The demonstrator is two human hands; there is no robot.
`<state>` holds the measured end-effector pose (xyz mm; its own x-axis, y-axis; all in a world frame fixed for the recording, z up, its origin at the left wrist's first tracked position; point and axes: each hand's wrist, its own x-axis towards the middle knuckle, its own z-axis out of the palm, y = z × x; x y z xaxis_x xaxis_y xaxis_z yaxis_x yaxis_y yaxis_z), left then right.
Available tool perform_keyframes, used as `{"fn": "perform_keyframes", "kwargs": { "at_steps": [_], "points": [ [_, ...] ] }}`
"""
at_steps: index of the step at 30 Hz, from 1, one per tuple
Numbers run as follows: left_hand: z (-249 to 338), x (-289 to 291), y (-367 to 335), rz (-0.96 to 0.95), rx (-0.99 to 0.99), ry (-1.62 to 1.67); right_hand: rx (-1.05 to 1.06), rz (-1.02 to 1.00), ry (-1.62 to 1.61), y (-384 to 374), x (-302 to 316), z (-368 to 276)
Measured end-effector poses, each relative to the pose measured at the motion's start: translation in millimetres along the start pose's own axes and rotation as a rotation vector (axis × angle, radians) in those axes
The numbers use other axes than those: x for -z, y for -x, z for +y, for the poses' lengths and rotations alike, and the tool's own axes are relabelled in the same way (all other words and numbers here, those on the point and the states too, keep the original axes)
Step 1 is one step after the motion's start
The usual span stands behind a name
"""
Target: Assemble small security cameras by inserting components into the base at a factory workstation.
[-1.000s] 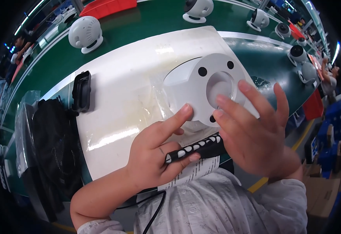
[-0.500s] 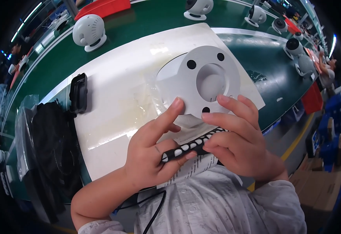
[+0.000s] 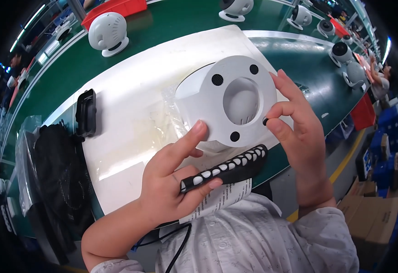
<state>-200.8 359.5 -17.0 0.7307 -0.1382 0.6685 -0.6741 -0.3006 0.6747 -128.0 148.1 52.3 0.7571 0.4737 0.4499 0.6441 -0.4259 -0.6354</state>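
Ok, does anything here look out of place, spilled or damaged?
Yellowish stains on the white work mat, left of the white device, look odd against its paler surface. No spill or breakage stands out otherwise.

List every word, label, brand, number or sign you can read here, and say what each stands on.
No text can be read.
White printed sheet below the black strip in the left hand: rows of dark print, too small and blurred to read.
White device: no lettering made out on it.
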Motion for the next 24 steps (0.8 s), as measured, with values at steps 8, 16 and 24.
{"fn": "perform_keyframes", "kwargs": {
  "at_steps": [8, 16, 24],
  "points": [
    [-8.3, 0.7, 2.6, -0.007, 0.004, -0.019, 0.318, -0.008, 0.663, 13.5, 4.7, 0.2],
    [-17.9, 0.2, 4.5, -0.014, -0.088, -0.098, -0.530, -0.241, -0.782, -7.1, -8.6, 16.9],
    [-40.8, 16.2, 5.3, -0.122, -0.033, -0.081, 0.210, 0.005, 0.156, -123.7, -55.5, 54.5]
  ]
}}
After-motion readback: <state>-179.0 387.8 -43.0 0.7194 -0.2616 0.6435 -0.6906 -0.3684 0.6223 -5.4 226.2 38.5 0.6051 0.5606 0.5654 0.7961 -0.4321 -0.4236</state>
